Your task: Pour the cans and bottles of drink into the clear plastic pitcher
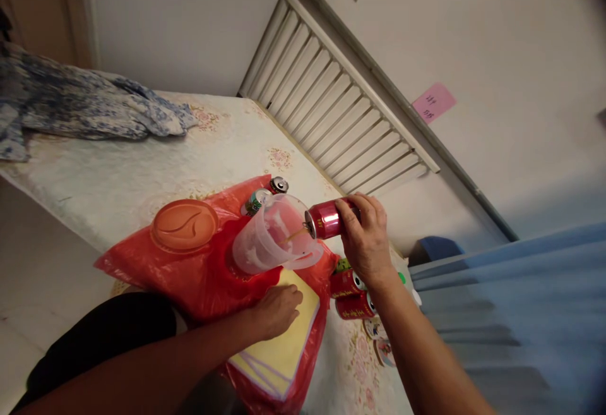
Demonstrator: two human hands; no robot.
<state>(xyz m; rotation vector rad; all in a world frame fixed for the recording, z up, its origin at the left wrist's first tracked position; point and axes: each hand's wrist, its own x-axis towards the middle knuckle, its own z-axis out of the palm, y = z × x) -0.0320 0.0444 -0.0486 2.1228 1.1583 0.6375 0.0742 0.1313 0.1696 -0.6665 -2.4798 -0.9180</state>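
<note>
My right hand is wrapped round a red drink can, tipped on its side. A thin brownish stream runs from the can's opening into a clear plastic pitcher with a handle. The pitcher stands on a red plastic bag. Loosely closed, my left hand rests on a stack of yellow sheets with pale edges, beside the pitcher; nothing shows in its fingers. An orange round lid lies on the bag on the pitcher's other side.
Two cans stand behind the pitcher. More red cans and small tins sit under my right forearm. A blue-and-white cloth lies on the flowered tablecloth. A radiator and a blue curtain border the table.
</note>
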